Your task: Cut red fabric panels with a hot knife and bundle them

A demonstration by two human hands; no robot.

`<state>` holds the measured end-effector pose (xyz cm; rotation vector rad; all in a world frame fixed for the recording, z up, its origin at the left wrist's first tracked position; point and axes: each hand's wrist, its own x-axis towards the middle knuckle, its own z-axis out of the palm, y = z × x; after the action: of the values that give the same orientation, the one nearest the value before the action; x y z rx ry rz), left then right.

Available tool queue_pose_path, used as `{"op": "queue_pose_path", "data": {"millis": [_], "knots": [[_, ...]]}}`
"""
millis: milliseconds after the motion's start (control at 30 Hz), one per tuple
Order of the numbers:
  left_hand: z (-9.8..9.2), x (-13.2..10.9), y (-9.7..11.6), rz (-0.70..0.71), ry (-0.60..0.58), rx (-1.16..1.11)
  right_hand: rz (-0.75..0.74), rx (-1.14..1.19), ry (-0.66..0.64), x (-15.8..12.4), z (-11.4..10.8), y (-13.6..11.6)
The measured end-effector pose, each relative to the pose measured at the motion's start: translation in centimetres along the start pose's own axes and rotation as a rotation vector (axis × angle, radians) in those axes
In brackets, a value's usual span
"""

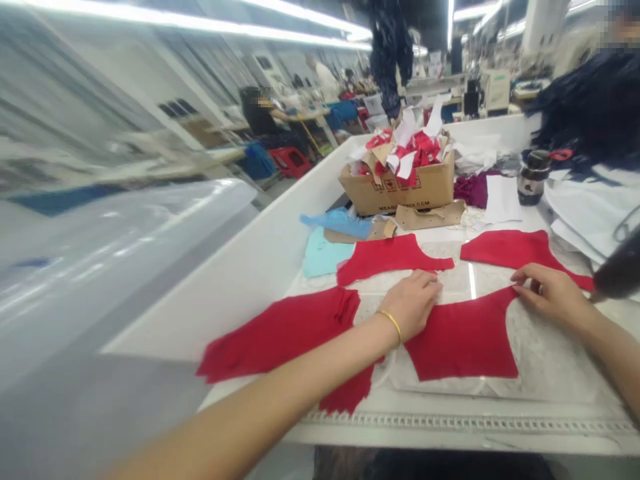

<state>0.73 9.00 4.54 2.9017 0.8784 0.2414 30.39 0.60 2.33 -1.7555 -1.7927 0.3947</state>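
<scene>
Several red fabric cut pieces lie on a white worktable (450, 427). My left hand (413, 301), a gold bangle at its wrist, rests with curled fingers on the upper left edge of the nearest red piece (463, 340). My right hand (547, 290) pinches that piece's upper right corner. Another red piece (285, 330) lies under my left forearm. Two more red pieces (387, 257) (515, 248) lie further back.
A cardboard box (400, 187) full of red and white scraps stands at the back. Blue fabric (340, 223), purple cloth (473, 188), a dark jar (531, 177) and white sheets (590, 207) surround it. A raised white wall (240, 273) borders the table's left. Other people work at distant tables.
</scene>
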Motion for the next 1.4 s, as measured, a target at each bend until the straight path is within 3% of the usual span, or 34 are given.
{"op": "queue_pose_path", "data": {"millis": [133, 267, 400, 600, 800, 1167, 1400], "knots": [[0.0, 3.1, -1.6, -0.083, -0.008, 0.042, -0.036, 0.053, 0.107, 0.0, 0.1, -0.4], [0.3, 5.9, -1.3, -0.133, -0.033, 0.053, -0.062, 0.093, 0.161, 0.1, 0.3, -0.7], [0.4, 7.1, -0.8, -0.209, -0.065, 0.036, -0.047, 0.117, 0.182, 0.2, 0.6, -0.7], [0.2, 7.0, -1.3, -0.282, -0.081, -0.029, -0.034, 0.109, 0.170, 0.4, 1.0, -0.9], [0.1, 6.4, -2.2, -0.287, -0.065, -0.108, -0.098, 0.043, 0.062, 1.4, 1.1, -3.6], [-0.6, 5.1, -2.2, -0.263, 0.017, -0.191, -0.102, -0.109, 0.065, 6.0, 6.1, -8.2], [-0.8, 4.6, -2.6, -0.267, 0.035, -0.212, -0.140, -0.199, 0.061, 6.4, 6.9, -9.1]]}}
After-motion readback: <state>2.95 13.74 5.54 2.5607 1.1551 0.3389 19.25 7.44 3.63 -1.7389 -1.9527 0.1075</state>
